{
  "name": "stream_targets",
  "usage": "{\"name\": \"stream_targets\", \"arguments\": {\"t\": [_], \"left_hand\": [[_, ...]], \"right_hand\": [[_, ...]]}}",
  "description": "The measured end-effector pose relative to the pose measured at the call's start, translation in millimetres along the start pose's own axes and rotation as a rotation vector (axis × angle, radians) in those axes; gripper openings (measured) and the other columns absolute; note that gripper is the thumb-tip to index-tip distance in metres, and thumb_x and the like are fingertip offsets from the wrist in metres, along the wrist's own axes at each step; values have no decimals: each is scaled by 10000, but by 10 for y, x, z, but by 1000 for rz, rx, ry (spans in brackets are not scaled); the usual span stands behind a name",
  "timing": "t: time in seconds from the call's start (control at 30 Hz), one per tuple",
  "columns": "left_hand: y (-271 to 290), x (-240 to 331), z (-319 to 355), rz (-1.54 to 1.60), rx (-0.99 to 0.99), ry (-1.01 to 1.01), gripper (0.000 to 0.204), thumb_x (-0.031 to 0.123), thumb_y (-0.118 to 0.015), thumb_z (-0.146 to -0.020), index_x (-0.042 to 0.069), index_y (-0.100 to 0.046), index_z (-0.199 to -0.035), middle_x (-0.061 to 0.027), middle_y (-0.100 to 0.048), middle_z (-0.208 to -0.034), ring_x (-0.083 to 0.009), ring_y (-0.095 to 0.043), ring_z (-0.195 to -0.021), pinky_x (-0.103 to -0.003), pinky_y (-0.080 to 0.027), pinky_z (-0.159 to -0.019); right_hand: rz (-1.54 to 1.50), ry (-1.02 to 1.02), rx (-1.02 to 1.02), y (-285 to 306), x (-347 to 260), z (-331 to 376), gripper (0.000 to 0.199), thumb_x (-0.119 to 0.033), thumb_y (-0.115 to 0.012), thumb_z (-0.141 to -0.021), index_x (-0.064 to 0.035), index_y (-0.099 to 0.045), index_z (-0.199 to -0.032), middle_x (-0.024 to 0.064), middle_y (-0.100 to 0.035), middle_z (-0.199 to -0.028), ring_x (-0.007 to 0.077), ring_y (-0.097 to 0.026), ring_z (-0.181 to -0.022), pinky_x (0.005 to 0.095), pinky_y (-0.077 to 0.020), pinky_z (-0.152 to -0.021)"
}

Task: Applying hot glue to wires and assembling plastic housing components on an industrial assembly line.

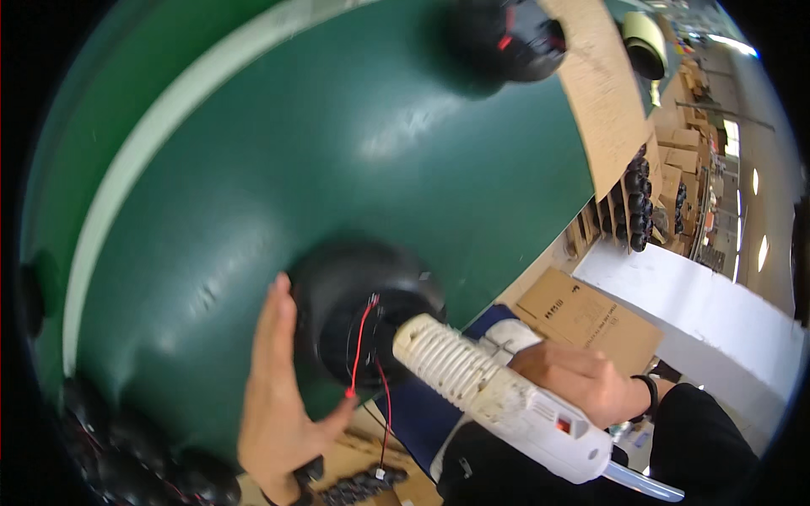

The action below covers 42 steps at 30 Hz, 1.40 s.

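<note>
Right hand [575,381], glue gun [499,395], diagonal, pointing leftward

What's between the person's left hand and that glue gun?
In the head view, a round black shell with red wires at its opening lies between the left hand and the glue gun.

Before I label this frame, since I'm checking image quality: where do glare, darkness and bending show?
Head view: pale glare patches on the glossy green tabletop; head view: the long whitish strip bows strongly at left, consistent with fisheye distortion; head view: the hollow of the round black plastic housing is too dark for clear detail; head view: bright white lights in the right background look washed out.
</note>
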<state>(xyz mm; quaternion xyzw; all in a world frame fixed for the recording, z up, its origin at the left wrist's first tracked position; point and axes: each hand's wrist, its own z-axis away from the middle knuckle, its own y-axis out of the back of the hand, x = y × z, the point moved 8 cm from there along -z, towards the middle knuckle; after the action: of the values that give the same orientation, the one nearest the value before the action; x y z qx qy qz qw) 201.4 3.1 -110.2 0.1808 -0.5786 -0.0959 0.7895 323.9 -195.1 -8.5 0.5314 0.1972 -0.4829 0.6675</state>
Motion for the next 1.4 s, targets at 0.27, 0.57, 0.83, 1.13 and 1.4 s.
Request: {"name": "stream_targets", "arguments": {"t": [0.27,0.57,0.83,1.13,1.4], "left_hand": [[-225,85,-110,-81,280,102,1398,257,-989,-423,30,-190,-1547,-229,-309,-1539,-408,-347,-1410,-475,-328,-1152],[-13,341,-1030,-142,596,89,1300,330,-980,-505,-39,-238,-1507,-239,-346,-1490,-378,-379,-1379,-446,-333,-1141],[-158,724,-1656,63,643,17,1313,263,-925,-594,-44,-66,-1539,-318,-225,-1536,-476,-269,-1424,-476,-293,-1179],[2398,-849,-191,-93,1010,211,805,393,-850,-707,-45,-500,-1285,-260,-590,-1201,-367,-577,-1142,-463,-453,-999],[4335,-1859,667,-1129,1312,783,962,509,-853,-655,290,-387,-1467,-215,-346,-1498,-508,-338,-1335,-657,-376,-1014]], "right_hand": [[-63,-26,227,346,429,358,352,-96,-721,-791,77,-623,-1081,210,-669,-1073,360,-676,-1036,414,-557,-906],[-753,-322,630,480,1387,521,206,-69,-552,-991,7,-557,-1182,161,-616,-1209,213,-630,-1048,313,-585,-701],[-757,-277,682,460,1541,705,292,-205,-640,-940,-24,-573,-1159,146,-624,-1128,292,-609,-1139,334,-578,-646],[-1011,-242,486,133,1261,451,661,-323,-669,-873,4,-361,-1358,253,-500,-1277,138,-456,-395,237,-383,-381],[-1058,-318,405,-464,939,312,574,-246,-746,-806,-16,-481,-1260,278,-521,-1211,167,-509,-439,271,-401,-387]]}}
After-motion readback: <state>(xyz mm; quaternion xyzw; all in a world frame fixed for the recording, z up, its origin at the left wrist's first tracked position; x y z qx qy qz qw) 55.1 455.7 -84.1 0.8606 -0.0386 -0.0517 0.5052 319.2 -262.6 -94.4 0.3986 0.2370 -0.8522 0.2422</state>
